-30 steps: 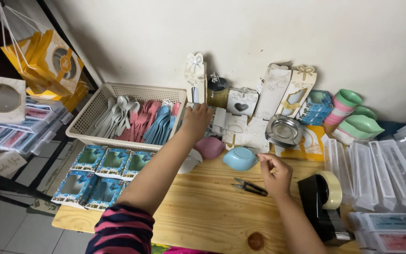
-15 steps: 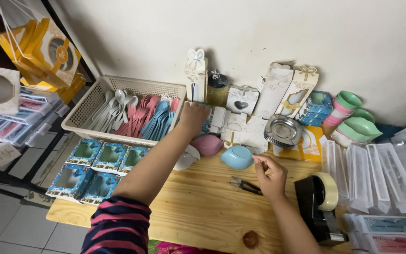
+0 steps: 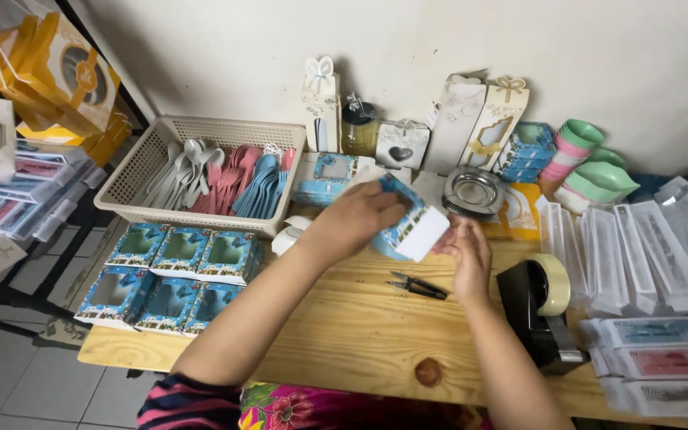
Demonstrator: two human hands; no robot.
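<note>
The left hand grips a small blue-printed gift box above the table, while the right hand, fingers loosely curled, steadies its white end. Supporting both ends evenly should keep the thin card from creasing.

A plain off-white wall runs along twelve o'clock behind a pale wooden surface with a dark knot. Grey tiled floor shows at eight o'clock, evenly lit.

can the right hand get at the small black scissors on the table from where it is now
Probably yes. The right hand hovers just above and beside the scissors, which lie alone on bare wooden table; nothing sits between them.
</note>
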